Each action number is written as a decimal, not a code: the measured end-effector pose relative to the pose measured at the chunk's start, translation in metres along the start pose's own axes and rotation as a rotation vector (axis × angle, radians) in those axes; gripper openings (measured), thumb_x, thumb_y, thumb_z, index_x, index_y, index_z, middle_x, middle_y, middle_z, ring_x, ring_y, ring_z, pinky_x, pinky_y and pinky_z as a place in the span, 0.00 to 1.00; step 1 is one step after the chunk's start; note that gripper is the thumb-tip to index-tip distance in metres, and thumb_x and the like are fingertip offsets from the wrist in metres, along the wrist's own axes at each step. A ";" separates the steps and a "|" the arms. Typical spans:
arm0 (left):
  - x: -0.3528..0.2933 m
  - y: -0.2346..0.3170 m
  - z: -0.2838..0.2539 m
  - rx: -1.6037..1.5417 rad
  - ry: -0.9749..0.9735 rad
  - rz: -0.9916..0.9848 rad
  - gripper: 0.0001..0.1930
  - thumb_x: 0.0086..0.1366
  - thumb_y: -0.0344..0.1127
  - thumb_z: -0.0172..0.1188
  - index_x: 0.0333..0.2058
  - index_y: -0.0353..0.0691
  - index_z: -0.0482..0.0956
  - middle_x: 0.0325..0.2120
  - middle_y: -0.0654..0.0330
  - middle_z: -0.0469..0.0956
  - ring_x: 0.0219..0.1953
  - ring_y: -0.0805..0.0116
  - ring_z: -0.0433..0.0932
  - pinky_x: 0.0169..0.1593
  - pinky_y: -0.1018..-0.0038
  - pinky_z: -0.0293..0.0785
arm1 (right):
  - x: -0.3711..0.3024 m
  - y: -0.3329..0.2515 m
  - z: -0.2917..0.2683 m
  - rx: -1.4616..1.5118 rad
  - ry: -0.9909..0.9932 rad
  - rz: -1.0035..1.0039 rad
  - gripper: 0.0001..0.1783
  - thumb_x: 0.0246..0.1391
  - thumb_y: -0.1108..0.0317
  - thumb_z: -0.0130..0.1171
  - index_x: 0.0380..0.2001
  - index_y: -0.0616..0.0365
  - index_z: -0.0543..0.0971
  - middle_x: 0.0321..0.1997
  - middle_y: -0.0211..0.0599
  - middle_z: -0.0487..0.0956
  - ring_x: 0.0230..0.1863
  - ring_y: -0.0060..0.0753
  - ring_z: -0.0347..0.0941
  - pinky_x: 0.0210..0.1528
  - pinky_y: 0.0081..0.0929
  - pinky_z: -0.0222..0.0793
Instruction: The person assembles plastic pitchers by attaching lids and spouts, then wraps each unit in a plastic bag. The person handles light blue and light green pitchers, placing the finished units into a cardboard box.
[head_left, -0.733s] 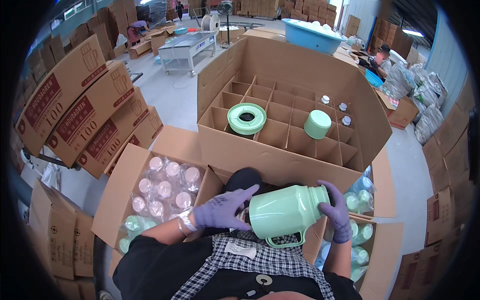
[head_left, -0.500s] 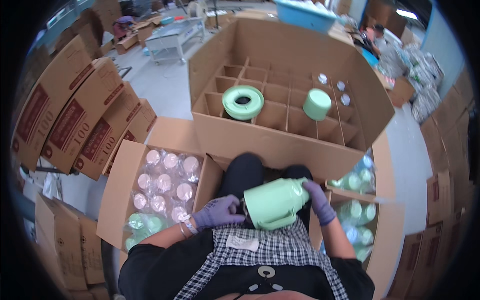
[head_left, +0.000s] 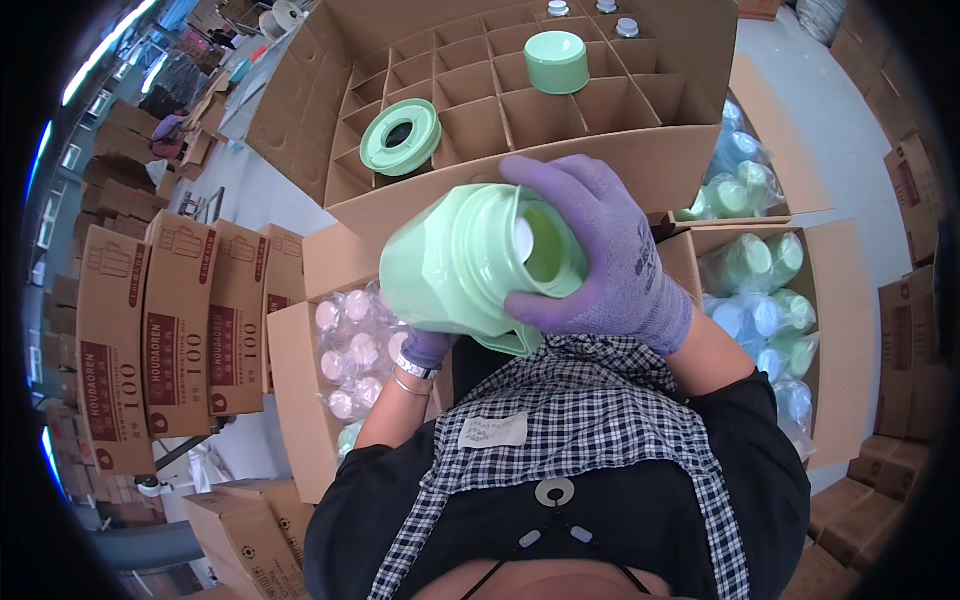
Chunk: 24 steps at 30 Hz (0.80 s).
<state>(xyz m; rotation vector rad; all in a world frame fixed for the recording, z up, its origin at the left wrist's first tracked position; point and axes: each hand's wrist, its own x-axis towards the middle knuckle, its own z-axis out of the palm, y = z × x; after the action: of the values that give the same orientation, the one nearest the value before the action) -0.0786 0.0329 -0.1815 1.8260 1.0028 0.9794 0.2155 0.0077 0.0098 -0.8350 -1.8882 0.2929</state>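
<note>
Tilted in front of my chest is a light green thermos jug [head_left: 432, 262], its open mouth turned toward the right. A white part shows inside the mouth, and the side handle hangs underneath. My right hand [head_left: 612, 250], in a purple knit glove, is closed on the jug's rim, thumb low and fingers over the top. Against the jug's underside is my left hand [head_left: 428, 349], gloved alike; its fingers are hidden behind the body. Beyond the jug, a green ring-shaped part [head_left: 418, 152] and a green cup [head_left: 557, 65] rest on the dividers of a large carton [head_left: 520, 158].
Small silver-topped pieces [head_left: 627, 28] stand at the divided carton's far side. To my left, an open box [head_left: 290, 345] holds several wrapped pink-topped items. Another box [head_left: 838, 290] at my right has wrapped green and blue ones. Flat printed cartons [head_left: 180, 330] lean further left.
The jug has been raised toward me and turned so its mouth shows. My right hand has shifted onto the rim, and my left hand has gone behind the jug. The head view has swung.
</note>
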 end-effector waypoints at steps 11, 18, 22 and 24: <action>-0.002 0.073 0.034 -0.318 -0.012 -0.182 0.43 0.63 0.46 0.72 0.71 0.40 0.59 0.70 0.51 0.63 0.71 0.60 0.64 0.72 0.63 0.65 | -0.006 0.002 0.019 0.282 -0.054 0.079 0.44 0.39 0.53 0.79 0.60 0.55 0.74 0.49 0.43 0.78 0.50 0.47 0.79 0.54 0.41 0.76; -0.008 0.076 0.049 -0.656 0.050 -0.271 0.39 0.64 0.46 0.70 0.68 0.40 0.62 0.66 0.51 0.66 0.67 0.60 0.67 0.68 0.63 0.68 | -0.003 0.003 0.024 0.245 -0.162 -0.052 0.38 0.40 0.54 0.78 0.56 0.53 0.76 0.47 0.43 0.78 0.49 0.47 0.79 0.53 0.41 0.76; -0.001 0.072 0.051 -0.695 0.077 -0.243 0.37 0.65 0.45 0.69 0.66 0.39 0.64 0.64 0.51 0.68 0.65 0.60 0.69 0.66 0.63 0.69 | -0.002 -0.005 0.024 0.247 -0.119 0.094 0.37 0.41 0.55 0.77 0.55 0.54 0.76 0.48 0.43 0.78 0.50 0.47 0.79 0.53 0.41 0.76; 0.004 0.071 0.050 -0.707 0.094 -0.222 0.36 0.65 0.45 0.69 0.66 0.39 0.65 0.63 0.51 0.69 0.64 0.60 0.70 0.65 0.63 0.69 | -0.003 -0.004 0.026 0.196 -0.053 0.125 0.38 0.42 0.55 0.76 0.56 0.54 0.75 0.48 0.43 0.78 0.49 0.48 0.79 0.53 0.41 0.76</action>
<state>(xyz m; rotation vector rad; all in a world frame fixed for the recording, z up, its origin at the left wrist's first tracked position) -0.0138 -0.0024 -0.1345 1.0717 0.7564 1.1073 0.1918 0.0065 -0.0024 -0.8191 -1.8248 0.5732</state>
